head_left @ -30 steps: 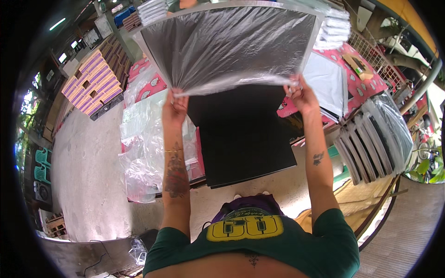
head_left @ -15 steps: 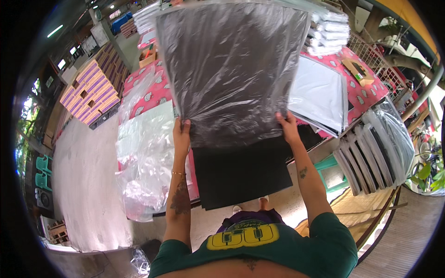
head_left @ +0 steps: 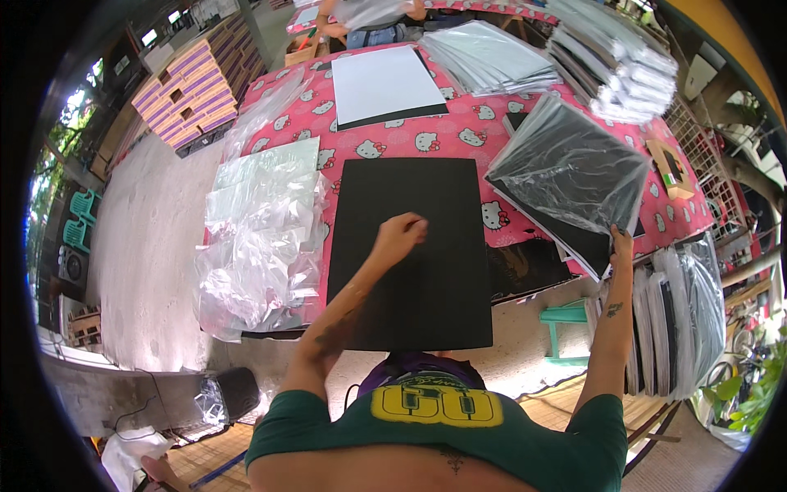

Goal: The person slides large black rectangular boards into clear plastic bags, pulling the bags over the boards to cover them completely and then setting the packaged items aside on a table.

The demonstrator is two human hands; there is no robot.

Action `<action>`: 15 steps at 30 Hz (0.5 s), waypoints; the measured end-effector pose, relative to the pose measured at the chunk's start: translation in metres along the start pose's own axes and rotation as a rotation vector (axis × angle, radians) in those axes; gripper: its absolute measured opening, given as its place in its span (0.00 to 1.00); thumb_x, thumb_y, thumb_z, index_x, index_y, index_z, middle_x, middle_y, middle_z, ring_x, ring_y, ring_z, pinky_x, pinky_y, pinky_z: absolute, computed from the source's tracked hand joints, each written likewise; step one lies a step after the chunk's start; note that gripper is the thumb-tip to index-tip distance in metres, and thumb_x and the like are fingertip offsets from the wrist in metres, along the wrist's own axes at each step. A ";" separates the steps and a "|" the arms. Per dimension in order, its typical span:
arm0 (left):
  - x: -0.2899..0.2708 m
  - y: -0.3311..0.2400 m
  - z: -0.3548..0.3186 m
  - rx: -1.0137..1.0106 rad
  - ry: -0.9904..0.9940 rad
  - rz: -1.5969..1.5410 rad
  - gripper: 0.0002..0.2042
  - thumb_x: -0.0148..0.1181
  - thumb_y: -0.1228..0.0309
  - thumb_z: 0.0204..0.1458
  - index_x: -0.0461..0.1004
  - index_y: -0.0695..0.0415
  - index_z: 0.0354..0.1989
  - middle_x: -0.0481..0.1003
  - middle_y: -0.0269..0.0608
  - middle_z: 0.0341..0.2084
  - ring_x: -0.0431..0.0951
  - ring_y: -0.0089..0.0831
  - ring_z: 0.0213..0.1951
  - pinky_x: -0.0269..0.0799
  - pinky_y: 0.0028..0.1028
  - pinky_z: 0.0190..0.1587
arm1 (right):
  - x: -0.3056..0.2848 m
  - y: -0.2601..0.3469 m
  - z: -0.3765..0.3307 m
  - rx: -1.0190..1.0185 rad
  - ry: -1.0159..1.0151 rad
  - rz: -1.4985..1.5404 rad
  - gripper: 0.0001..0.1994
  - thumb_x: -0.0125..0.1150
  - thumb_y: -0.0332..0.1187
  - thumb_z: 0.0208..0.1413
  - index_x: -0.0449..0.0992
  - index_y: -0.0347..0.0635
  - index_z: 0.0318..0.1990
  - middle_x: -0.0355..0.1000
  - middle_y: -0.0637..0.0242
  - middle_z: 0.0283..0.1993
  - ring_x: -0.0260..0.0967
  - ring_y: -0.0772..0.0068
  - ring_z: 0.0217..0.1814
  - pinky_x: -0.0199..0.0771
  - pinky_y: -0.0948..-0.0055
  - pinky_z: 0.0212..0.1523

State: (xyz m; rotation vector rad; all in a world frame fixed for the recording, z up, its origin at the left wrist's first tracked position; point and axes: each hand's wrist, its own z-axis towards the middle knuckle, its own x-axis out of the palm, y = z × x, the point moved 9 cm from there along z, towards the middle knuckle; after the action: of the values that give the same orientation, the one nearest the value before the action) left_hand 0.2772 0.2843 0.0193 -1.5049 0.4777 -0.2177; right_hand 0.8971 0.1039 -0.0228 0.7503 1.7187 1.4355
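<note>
The left hand (head_left: 399, 235) rests with curled fingers, holding nothing, on the black sheet (head_left: 410, 246) lying at the tabletop's (head_left: 459, 135) near edge. The right hand (head_left: 620, 244) pinches the near corner of a bagged black sheet (head_left: 570, 172) on the stack at the right edge. Empty clear bags (head_left: 258, 238) pile along the left edge.

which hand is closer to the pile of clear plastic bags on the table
Left. The left hand rests on the black sheet just right of the clear plastic bags. The right hand is far across, at the bagged black sheet.
</note>
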 end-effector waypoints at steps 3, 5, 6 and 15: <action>-0.109 0.022 -0.095 -0.058 -0.315 0.072 0.09 0.53 0.72 0.55 0.74 0.66 0.35 0.76 0.39 0.25 0.76 0.22 0.29 0.72 0.22 0.33 | 0.036 0.046 -0.050 -0.213 -0.235 -0.618 0.40 0.64 0.52 0.47 0.55 0.43 0.64 0.60 0.41 0.58 0.59 0.43 0.59 0.59 0.57 0.59; -0.175 0.024 -0.167 -0.071 -0.544 0.185 0.08 0.53 0.73 0.55 0.74 0.65 0.36 0.76 0.41 0.25 0.77 0.24 0.29 0.72 0.23 0.32 | 0.083 0.085 -0.137 -0.630 -0.164 -0.952 0.41 0.61 0.56 0.46 0.54 0.51 0.65 0.52 0.38 0.63 0.54 0.38 0.62 0.57 0.55 0.59; -0.197 0.023 -0.194 -0.081 -0.619 0.298 0.08 0.53 0.73 0.55 0.74 0.65 0.36 0.76 0.42 0.25 0.78 0.24 0.29 0.72 0.23 0.32 | 0.085 0.087 -0.159 -0.682 -0.078 -1.049 0.38 0.61 0.54 0.47 0.58 0.49 0.64 0.55 0.40 0.61 0.55 0.39 0.62 0.58 0.56 0.59; -0.287 -0.026 -0.277 0.110 -0.840 1.038 0.14 0.56 0.76 0.48 0.72 0.59 0.45 0.73 0.49 0.36 0.74 0.44 0.39 0.69 0.36 0.41 | 0.079 0.061 -0.224 -0.849 -0.090 -1.056 0.19 0.53 0.43 0.57 0.74 0.38 0.48 0.69 0.49 0.51 0.66 0.47 0.53 0.67 0.60 0.50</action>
State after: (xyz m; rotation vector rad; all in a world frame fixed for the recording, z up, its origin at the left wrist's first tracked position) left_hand -0.0937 0.1554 0.0939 -0.9507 0.4784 1.1339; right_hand 0.6637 0.0611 0.0405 -0.5007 0.9547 1.1169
